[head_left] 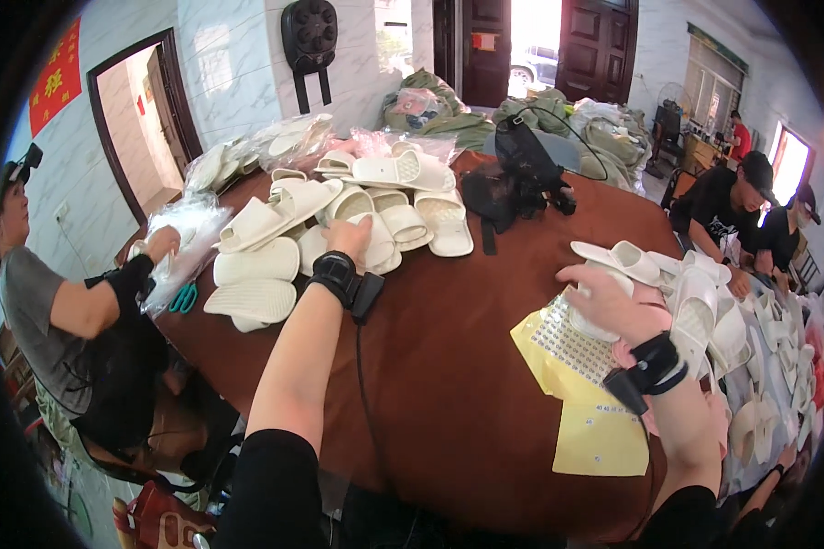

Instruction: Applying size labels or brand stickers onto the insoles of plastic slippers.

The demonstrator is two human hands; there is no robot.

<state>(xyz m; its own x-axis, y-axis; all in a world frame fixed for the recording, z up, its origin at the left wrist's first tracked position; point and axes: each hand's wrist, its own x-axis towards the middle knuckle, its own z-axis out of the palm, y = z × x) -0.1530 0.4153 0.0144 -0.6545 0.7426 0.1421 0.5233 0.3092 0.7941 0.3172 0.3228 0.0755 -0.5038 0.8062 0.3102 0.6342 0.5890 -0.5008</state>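
My left hand (350,242) reaches into a pile of white slippers at the middle back of the table. Its fingers are closed over the edge of a slipper (382,247) in the pile. On the right, my right hand (616,306) is over a second group of white slippers, its fingers stretched out to the left. A slipper (588,322) shows partly beneath this hand; the palm hides the rest. Just below lie a yellow-backed sheet of small stickers (572,343) and a yellow sheet with few stickers (600,439). Each wrist wears a black strapped device.
A brown cloth covers the table (449,384). Teal scissors (183,297) and clear plastic bags (188,242) lie near a person on the left. A black mesh bag (522,169) sits at the back. More slippers (751,421) and other people (719,197) are on the right.
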